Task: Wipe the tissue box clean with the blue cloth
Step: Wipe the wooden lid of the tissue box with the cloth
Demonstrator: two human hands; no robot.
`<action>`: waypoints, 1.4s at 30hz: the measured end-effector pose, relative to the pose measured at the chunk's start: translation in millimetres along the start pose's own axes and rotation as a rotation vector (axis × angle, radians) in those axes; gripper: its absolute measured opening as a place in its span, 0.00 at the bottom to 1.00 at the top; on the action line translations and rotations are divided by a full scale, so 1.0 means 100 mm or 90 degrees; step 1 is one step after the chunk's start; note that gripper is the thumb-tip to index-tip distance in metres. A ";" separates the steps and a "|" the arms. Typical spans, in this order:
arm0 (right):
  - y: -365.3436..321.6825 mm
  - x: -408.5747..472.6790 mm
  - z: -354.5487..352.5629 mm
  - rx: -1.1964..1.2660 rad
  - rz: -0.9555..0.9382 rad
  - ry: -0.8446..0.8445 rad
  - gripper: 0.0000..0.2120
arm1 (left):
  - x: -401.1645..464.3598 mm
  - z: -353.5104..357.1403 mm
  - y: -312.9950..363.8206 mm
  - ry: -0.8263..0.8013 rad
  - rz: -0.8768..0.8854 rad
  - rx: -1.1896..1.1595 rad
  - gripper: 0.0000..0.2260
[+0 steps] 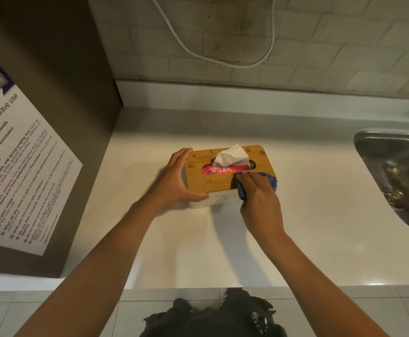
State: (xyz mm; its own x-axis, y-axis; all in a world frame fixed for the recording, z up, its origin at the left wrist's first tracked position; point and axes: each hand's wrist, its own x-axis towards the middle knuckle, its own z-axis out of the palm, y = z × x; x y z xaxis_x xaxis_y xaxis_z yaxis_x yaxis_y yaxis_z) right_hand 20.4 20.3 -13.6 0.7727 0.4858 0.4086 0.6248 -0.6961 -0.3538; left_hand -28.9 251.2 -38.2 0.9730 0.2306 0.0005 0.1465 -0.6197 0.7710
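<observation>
Your right hand (pixel 259 198) lies on the near right corner of the tissue box (pixel 225 175), fingers curled over the blue cloth (pixel 270 182) and pressing it onto the wooden lid; the cloth bunches out at 1 o'clock from your knuckles and hangs a little over the box's front edge. Your left hand (pixel 176 181) grasps the box's left end, fingers wrapped over the far top corner and thumb laid along the white front wall.

The box stands near the middle of the pale countertop (pixel 308 227), long side facing you. A white tissue (pixel 231 156) rises from the oval slot in its lid, with a red pack (pixel 223 169) showing through the slot.

At 3 o'clock from the box, well apart, a steel sink (pixel 398 171) is set into the counter. At 9 o'clock a brown panel carries a printed microwave notice (pixel 21 171). At 12 o'clock, 1 white cable (pixel 223 60) loops across the tiled wall (pixel 344 45).
</observation>
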 end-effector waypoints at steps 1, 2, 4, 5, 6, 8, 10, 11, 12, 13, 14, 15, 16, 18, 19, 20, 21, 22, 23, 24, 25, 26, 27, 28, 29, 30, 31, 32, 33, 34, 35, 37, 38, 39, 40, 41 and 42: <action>0.02 -0.06 -0.01 0.003 -0.016 -0.010 0.17 | 0.00 0.00 0.00 -0.002 0.000 -0.001 0.56; 0.07 -0.10 -0.03 0.006 -0.027 -0.015 0.18 | 0.00 0.00 0.00 -0.001 0.001 -0.003 0.56; 0.17 -0.09 -0.09 0.008 -0.017 -0.008 0.18 | 0.00 0.00 0.00 0.002 0.000 -0.001 0.56; 0.22 -0.05 -0.11 0.006 0.004 0.003 0.16 | 0.00 0.00 0.00 0.000 -0.002 0.002 0.56; 0.24 0.01 -0.10 0.003 0.027 0.017 0.14 | 0.01 0.00 0.00 -0.002 -0.003 0.004 0.56; 0.18 0.10 -0.07 -0.002 0.045 0.029 0.12 | 0.01 0.00 0.00 -0.004 -0.003 0.003 0.56; 0.05 0.11 -0.02 0.008 0.029 0.013 0.15 | 0.00 -0.01 0.01 -0.005 -0.001 -0.001 0.56; 0.01 0.06 0.00 0.015 0.010 -0.003 0.15 | -0.01 -0.01 0.02 -0.006 -0.001 -0.001 0.56; -0.01 0.00 0.01 0.016 -0.012 -0.016 0.16 | -0.01 0.00 0.01 -0.005 -0.002 0.000 0.56; -0.01 -0.07 0.01 0.013 -0.027 -0.024 0.17 | -0.01 0.00 0.01 -0.004 -0.004 0.000 0.56; 0.03 -0.12 -0.01 0.011 -0.035 -0.029 0.19 | 0.00 0.00 0.01 -0.005 -0.006 -0.001 0.56; 0.08 -0.14 -0.04 0.011 -0.039 -0.030 0.20 | 0.00 0.00 0.00 -0.007 -0.008 -0.004 0.56; 0.14 -0.12 -0.07 0.009 -0.033 -0.028 0.19 | 0.00 -0.01 0.00 -0.009 -0.009 -0.004 0.56; 0.23 -0.01 -0.09 -0.002 0.008 -0.023 0.14 | 0.01 -0.02 0.00 -0.012 -0.010 0.003 0.56; 0.24 0.06 -0.08 -0.008 0.028 -0.019 0.13 | 0.01 -0.02 0.01 -0.014 -0.009 0.005 0.56; 0.20 0.11 -0.06 -0.013 0.035 -0.016 0.13 | 0.01 -0.01 0.01 -0.014 -0.008 0.006 0.56; 0.14 0.14 -0.03 -0.015 0.029 -0.013 0.14 | 0.02 -0.01 0.01 -0.014 -0.007 0.008 0.56; 0.05 0.14 -0.01 -0.010 0.018 -0.015 0.14 | 0.02 -0.01 0.01 -0.013 -0.007 0.011 0.56; -0.03 0.11 0.02 -0.002 0.004 -0.022 0.13 | 0.02 -0.01 0.01 -0.011 -0.006 0.013 0.56; -0.09 0.07 0.05 0.004 -0.010 -0.033 0.12 | 0.02 0.00 0.01 -0.008 -0.007 0.013 0.56; -0.12 0.01 0.06 0.008 -0.022 -0.040 0.12 | 0.01 0.00 0.01 -0.005 -0.007 0.012 0.56; -0.11 -0.03 0.05 0.014 -0.030 -0.044 0.13 | 0.01 0.01 0.00 -0.004 -0.006 0.010 0.56; -0.07 -0.07 0.04 0.021 -0.037 -0.047 0.15 | 0.01 0.01 0.00 -0.006 -0.007 0.011 0.56; -0.02 -0.08 0.00 0.028 -0.037 -0.045 0.16 | 0.01 0.00 0.00 -0.009 -0.007 0.012 0.56; 0.04 -0.07 -0.03 0.029 -0.028 -0.040 0.15 | 0.01 -0.01 -0.01 -0.012 -0.006 0.012 0.56; 0.09 -0.04 -0.05 0.023 -0.011 -0.031 0.14 | 0.01 -0.01 -0.01 -0.013 -0.006 0.011 0.56; 0.13 0.01 -0.06 0.013 0.010 -0.021 0.13 | 0.01 -0.02 -0.01 -0.014 -0.006 0.012 0.57; 0.14 0.08 -0.04 0.002 0.032 -0.014 0.12 | 0.02 -0.02 -0.01 -0.013 -0.008 0.014 0.57; 0.10 0.14 -0.01 -0.010 0.045 -0.014 0.11 | 0.02 -0.01 -0.01 -0.014 -0.010 0.015 0.56; 0.02 0.16 0.02 -0.019 0.047 -0.019 0.10 | 0.01 0.00 0.00 -0.014 -0.012 0.016 0.56; -0.07 0.16 0.05 -0.024 0.035 -0.024 0.09 | 0.01 0.01 0.00 -0.011 -0.011 0.016 0.56; -0.23 0.08 0.09 -0.026 -0.015 -0.044 0.10 | 0.02 0.02 0.00 -0.002 -0.006 0.018 0.55; -0.25 0.02 0.09 -0.021 -0.037 -0.057 0.12 | 0.02 0.02 0.00 0.000 -0.004 0.019 0.55; -0.23 -0.03 0.08 -0.014 -0.052 -0.067 0.14 | 0.02 0.02 0.00 0.001 -0.004 0.020 0.55; -0.18 -0.05 0.06 -0.008 -0.055 -0.074 0.16 | 0.02 0.02 -0.01 0.001 -0.004 0.020 0.55; -0.11 -0.06 0.04 -0.004 -0.051 -0.078 0.17 | 0.02 0.01 -0.01 -0.001 -0.004 0.020 0.55; -0.05 -0.03 0.02 -0.005 -0.038 -0.075 0.16 | 0.02 0.01 -0.01 -0.002 -0.004 0.017 0.55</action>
State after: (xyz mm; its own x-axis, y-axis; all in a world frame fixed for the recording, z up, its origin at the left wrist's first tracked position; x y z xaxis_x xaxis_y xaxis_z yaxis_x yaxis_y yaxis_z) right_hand 14.6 23.3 -14.6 0.7425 0.5846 0.3269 0.6692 -0.6684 -0.3247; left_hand -26.9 251.3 -39.6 0.9727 0.2319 -0.0058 0.1566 -0.6384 0.7536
